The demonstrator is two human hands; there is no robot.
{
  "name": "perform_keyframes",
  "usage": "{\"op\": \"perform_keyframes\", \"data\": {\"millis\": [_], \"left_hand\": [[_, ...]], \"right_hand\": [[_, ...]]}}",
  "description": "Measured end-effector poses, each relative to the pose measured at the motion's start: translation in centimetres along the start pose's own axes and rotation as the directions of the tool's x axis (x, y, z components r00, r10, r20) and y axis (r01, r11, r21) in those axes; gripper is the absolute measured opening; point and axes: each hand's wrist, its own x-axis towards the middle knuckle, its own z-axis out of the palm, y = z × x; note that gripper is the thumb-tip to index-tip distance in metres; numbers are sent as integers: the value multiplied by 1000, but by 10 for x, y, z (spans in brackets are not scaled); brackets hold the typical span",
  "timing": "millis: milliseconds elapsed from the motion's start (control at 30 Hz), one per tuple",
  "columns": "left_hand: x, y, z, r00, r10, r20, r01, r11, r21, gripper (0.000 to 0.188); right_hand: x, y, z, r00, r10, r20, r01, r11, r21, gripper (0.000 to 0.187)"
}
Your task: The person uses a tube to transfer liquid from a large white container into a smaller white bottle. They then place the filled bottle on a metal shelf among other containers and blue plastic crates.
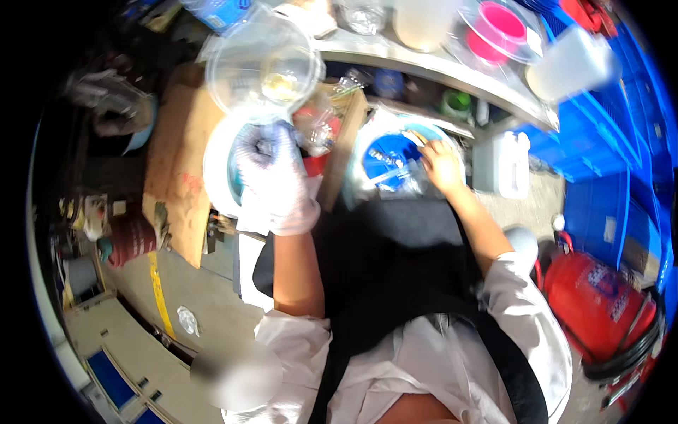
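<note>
The fingers of your gloved left hand [275, 174] seem closed on the clear tub [240, 60] by the table's [357, 44] left end; best keep it level. Your right hand's [443, 167] fingers bend over the round bin [358, 146], grip unclear. Blue plastic [385, 161] lies inside; something yellowish [281, 87] shows in or through the tub.

The glove [282, 184] is white, perhaps blue-patterned, the container [236, 63] colourless, the apron [409, 247] black.

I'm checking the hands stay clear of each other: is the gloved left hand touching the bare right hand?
Apart. The head view shows the brown panel and blue item between the left hand and right hand.
</note>
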Motion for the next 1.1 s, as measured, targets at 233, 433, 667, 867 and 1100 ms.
{"op": "perform_keyframes", "data": {"millis": [233, 433, 667, 867, 1100], "left_hand": [[-26, -32, -33, 988, 47, 144, -42, 998, -43, 22], [-34, -41, -34, 962, 143, 234, -167, 982, 90, 17], [-35, -34, -10, 918, 259, 300, -305, 945, 119, 19], [-34, -35, -11, 882, 302, 362, -375, 914, 153, 19], [-37, -35, -3, 854, 363, 374, -465, 854, 234, 18]], "right_hand": [[51, -42, -53, 964, 59, -258, 27, 947, 320, 35], [93, -83, -159, 849, 64, -525, 163, 913, 375, 38], [124, -123, -215, 621, -447, -644, 551, 833, -47, 33], [138, -143, -215, 689, -479, -544, 515, 851, -98, 16], [165, -171, -185, 958, -277, 71, 279, 960, -19, 12]]}}
